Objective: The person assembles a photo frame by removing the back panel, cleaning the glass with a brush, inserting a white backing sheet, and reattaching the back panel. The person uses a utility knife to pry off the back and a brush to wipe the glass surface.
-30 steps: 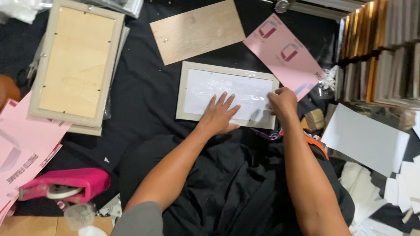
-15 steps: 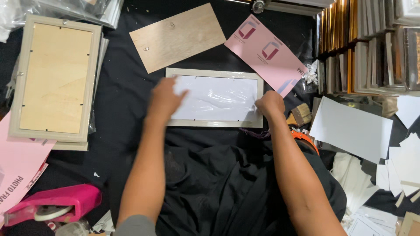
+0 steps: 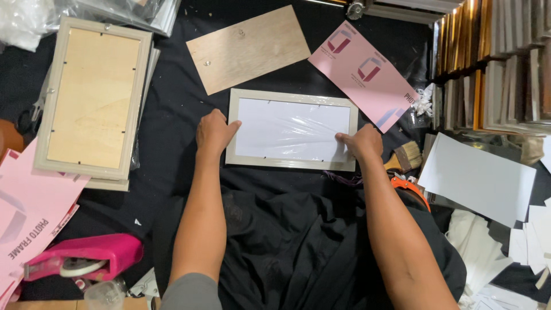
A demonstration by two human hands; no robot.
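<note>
A pale picture frame (image 3: 290,163) lies face down on black cloth, with a clear plastic sheet (image 3: 293,129) over its white inside. My left hand (image 3: 213,133) rests at the frame's left edge, thumb on the rim. At the frame's lower right corner, my right hand (image 3: 363,143) presses its fingers on the plastic sheet. A plywood backing board (image 3: 248,49) lies just beyond the frame.
A second frame with its backing fitted (image 3: 92,97) lies at left on a stack. Pink paper sheets (image 3: 370,68) lie at upper right and lower left. A paint brush (image 3: 404,158), white sheets (image 3: 479,178), stacked frames (image 3: 493,63) stand right; a pink tape dispenser (image 3: 86,258) sits lower left.
My left hand slid from the middle of the plastic sheet to the frame's left edge. My right hand stayed at the lower right corner.
</note>
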